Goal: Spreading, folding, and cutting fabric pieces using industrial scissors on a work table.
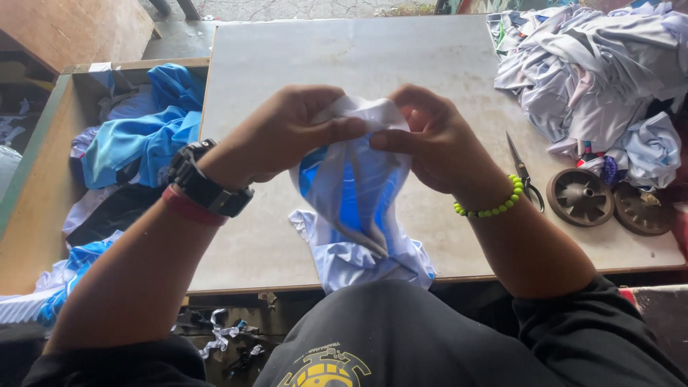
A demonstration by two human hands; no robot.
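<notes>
garment: a white and blue piece of cloth (356, 193) was held up over the near half of the table (301, 64), its lower end draped across the table's front edge.
left hand: the left hand (283, 132) was closed on the cloth's upper left fold, thumb and fingers pinched tight; a black watch (204, 183) and a red band (190, 208) sat on the wrist.
right hand: the right hand (433, 136) pinched the same fold from the other side, fingertips nearly meeting the left hand's; a string of green beads (494, 204) circled the wrist.
scissors: a pair of scissors (523, 172) lay on the table just right of the right wrist, blades pointing away from the person.
discs: two round dark metal discs (609, 201) rested side by side near the table's right front corner, just beyond the scissors.
pile: a heap of pale grey and white garments (595, 72) covered the table's far right corner.
bin: left of the table, a wooden box (43, 179) held crumpled blue, white and dark fabric (140, 140).
scraps: under the table's front edge, a few cloth scraps (226, 337) lay on the floor.
</notes>
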